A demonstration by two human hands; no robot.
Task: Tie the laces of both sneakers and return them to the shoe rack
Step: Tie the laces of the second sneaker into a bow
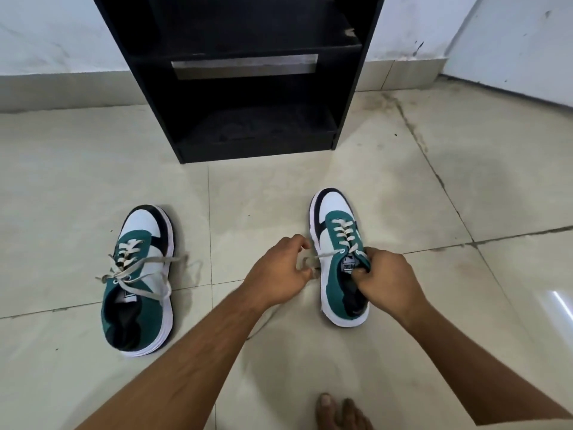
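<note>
Two green, white and black sneakers stand on the tiled floor, toes pointing at the shoe rack (238, 97). The left sneaker (141, 274) has loose grey laces spread across it and onto the floor. The right sneaker (339, 246) is between my hands. My left hand (280, 270) pinches a grey lace end (311, 260) just left of this shoe. My right hand (383, 276) grips the shoe's tongue and the lace at its opening; the lace end under that hand is hidden.
The black shoe rack stands against a white wall, its low shelves holding nothing I can see. A corner wall (511, 35) rises at the right. My bare toes (338, 411) show at the bottom edge. Pale floor tiles (62, 187) lie all around.
</note>
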